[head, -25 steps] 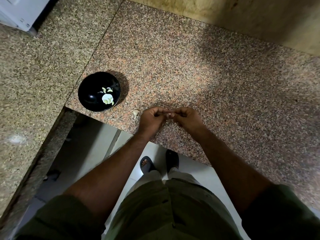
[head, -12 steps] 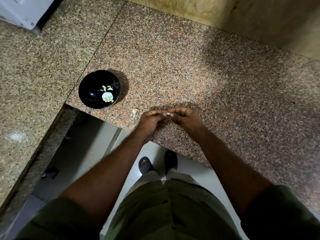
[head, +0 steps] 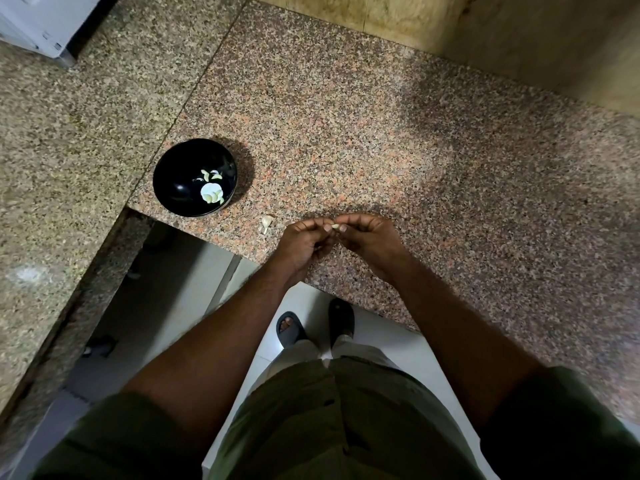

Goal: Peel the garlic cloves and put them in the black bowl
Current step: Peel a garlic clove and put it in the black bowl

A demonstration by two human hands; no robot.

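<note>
A small pale garlic clove is pinched between the fingertips of both hands just above the granite counter's front edge. My left hand grips it from the left with curled fingers. My right hand pinches it from the right; most of the clove is hidden by the fingers. The black bowl stands to the left near the counter corner and holds several peeled cloves. Another unpeeled garlic piece lies on the counter between the bowl and my left hand.
The speckled granite counter meets a lower side counter on the left. A white appliance stands at the far left corner. A tiled wall runs along the back. Below the edge are the floor and my sandalled feet.
Both hands stay together on the clove with small finger movements. The view has shifted slightly; the bowl and loose garlic piece have not moved.
</note>
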